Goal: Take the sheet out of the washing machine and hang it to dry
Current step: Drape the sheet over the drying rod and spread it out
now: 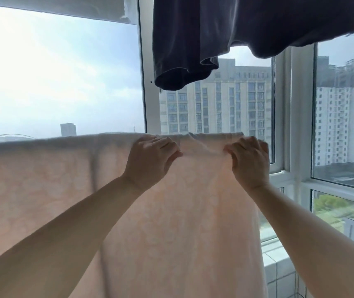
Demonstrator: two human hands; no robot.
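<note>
The pale pink sheet point(128, 211) is hanging folded over a line in front of the window point(279, 168). The left hand point(150, 160) and right hand point(251, 162) are each pinching its top edge with curled fingers, close together. A dark garment point(236, 29) is hanging above.

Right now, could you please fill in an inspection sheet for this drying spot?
Surface: tiled ledge under the window, partly in view.
Job's things: pale pink sheet draped over a level line, its top fold running from the left edge to near the right hand.
Clutter: dark garment hanging above; white cloth at top left.
Grips: left hand and right hand each pinch the sheet just below its top fold, close together.
Cables: nothing seen.
Surroundings: white window frame, tall apartment blocks and hazy sky outside.
</note>
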